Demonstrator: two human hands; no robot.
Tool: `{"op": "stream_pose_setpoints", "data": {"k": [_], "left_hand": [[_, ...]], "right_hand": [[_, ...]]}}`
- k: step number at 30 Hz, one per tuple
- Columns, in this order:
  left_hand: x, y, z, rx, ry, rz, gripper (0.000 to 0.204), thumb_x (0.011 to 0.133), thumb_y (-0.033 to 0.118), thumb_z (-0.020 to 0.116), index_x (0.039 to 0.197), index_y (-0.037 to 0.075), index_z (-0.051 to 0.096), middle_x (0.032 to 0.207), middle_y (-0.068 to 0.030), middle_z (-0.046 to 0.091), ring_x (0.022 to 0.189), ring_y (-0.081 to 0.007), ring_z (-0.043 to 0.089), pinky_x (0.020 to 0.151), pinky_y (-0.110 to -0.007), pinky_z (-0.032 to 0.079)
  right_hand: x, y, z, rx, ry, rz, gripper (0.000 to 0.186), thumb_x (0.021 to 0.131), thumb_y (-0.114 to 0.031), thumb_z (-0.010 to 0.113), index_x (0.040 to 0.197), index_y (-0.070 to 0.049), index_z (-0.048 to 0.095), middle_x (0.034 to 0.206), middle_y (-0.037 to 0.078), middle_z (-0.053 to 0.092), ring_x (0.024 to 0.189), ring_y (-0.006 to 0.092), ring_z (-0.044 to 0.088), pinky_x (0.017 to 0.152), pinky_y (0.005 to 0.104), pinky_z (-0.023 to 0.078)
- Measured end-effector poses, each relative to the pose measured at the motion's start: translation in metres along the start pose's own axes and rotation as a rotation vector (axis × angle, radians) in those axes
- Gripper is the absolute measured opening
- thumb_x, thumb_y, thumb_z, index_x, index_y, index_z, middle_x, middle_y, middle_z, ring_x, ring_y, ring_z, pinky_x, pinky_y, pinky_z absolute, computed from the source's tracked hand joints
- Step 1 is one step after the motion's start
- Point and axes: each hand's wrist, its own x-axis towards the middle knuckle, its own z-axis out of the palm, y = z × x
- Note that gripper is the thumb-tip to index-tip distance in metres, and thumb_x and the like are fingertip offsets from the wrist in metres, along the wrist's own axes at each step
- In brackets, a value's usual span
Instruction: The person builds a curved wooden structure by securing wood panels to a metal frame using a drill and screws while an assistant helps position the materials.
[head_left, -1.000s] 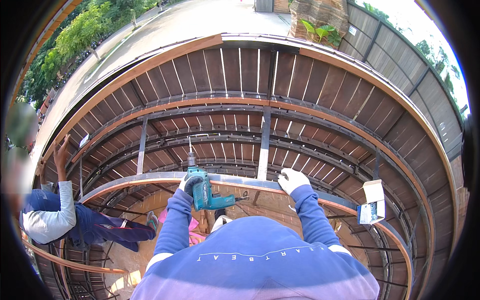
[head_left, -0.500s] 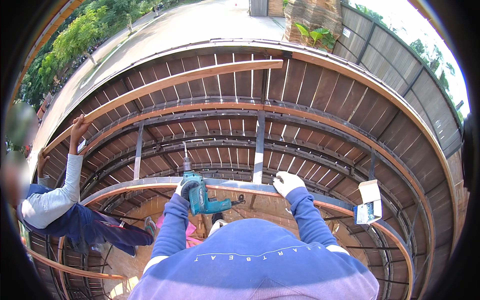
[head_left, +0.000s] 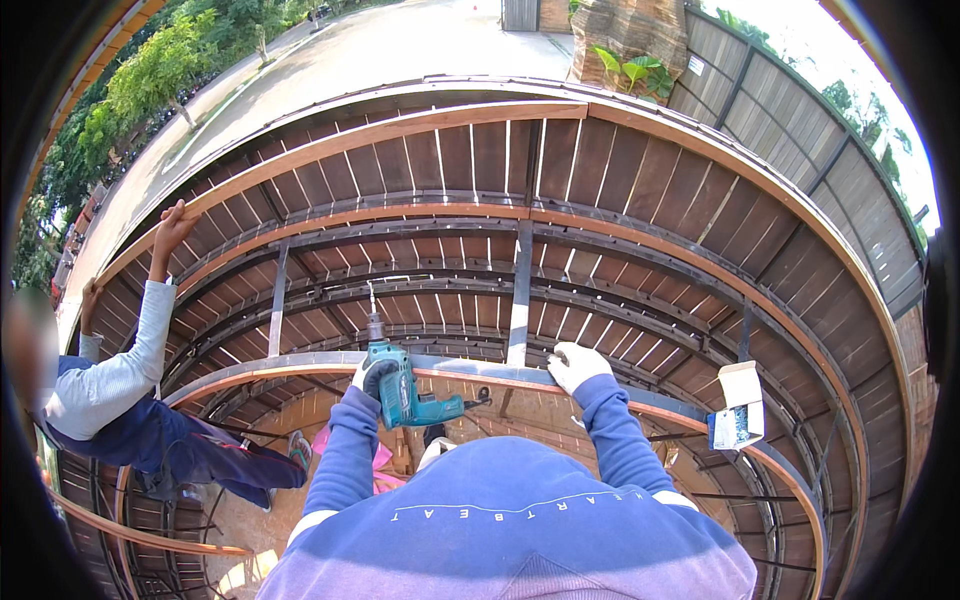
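My left hand, in a glove with a dark part, is closed around the grip of a teal power drill. Its long thin bit points away from me, and the drill body lies over a curved metal beam with a wooden strip. On that beam to the right, my right hand rests in a pale glove with its fingers curled in. Whatever its fingers may hold is hidden. Past the beam, a long bent wooden plank runs along the top rim, held at its left end by a co-worker's hands.
An opened small box with dark contents sits on the beam at right. Slatted curved walls and dark upright posts surround me. The co-worker stands at left. Pink material lies below the drill.
The long plank has shifted up and to the right, so its right end now meets the rim's other wooden strip. The co-worker's hands moved with it. My hands and the drill have stayed put.
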Motion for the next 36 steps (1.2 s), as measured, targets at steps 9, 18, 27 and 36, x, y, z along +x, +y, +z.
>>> {"op": "stream_pose_setpoints", "data": {"k": [9, 18, 27, 36], "left_hand": [[-0.003, 0.000, 0.004, -0.016, 0.013, 0.002, 0.052, 0.081, 0.022, 0.077, 0.125, 0.000, 0.061, 0.104, -0.0201, 0.072, 0.090, -0.0371, 0.075, 0.078, -0.053, 0.065], [0.005, -0.011, -0.018, -0.011, -0.001, 0.022, 0.052, 0.081, 0.024, 0.078, 0.125, 0.001, 0.062, 0.104, -0.0197, 0.072, 0.090, -0.0374, 0.075, 0.079, -0.053, 0.065], [-0.004, -0.002, -0.003, -0.073, 0.040, 0.001, 0.037, 0.087, 0.010, 0.074, 0.121, 0.005, 0.060, 0.102, -0.0119, 0.071, 0.087, -0.0302, 0.074, 0.079, -0.044, 0.065], [-0.005, 0.002, 0.006, -0.049, -0.029, 0.022, 0.044, 0.086, 0.017, 0.078, 0.122, 0.001, 0.061, 0.102, -0.0161, 0.072, 0.087, -0.0331, 0.075, 0.078, -0.046, 0.065]], "right_hand": [[0.000, -0.005, -0.004, -0.004, -0.024, 0.010, 0.039, 0.098, -0.043, 0.062, 0.116, -0.010, 0.072, 0.105, 0.021, 0.075, 0.101, 0.0408, 0.071, 0.091, 0.0485, 0.056], [0.001, -0.005, -0.002, 0.007, -0.027, 0.023, 0.038, 0.098, -0.043, 0.063, 0.114, -0.010, 0.072, 0.106, 0.021, 0.075, 0.101, 0.0405, 0.071, 0.091, 0.0487, 0.056], [0.001, -0.002, -0.015, 0.170, -0.035, -0.037, 0.038, 0.095, -0.036, 0.068, 0.120, -0.008, 0.072, 0.108, 0.020, 0.076, 0.102, 0.0375, 0.072, 0.093, 0.0449, 0.056], [0.089, -0.018, -0.145, 0.248, 0.305, -0.085, 0.047, 0.092, -0.021, 0.073, 0.134, -0.003, 0.064, 0.099, 0.017, 0.076, 0.093, 0.0286, 0.074, 0.087, 0.0383, 0.058]]}}
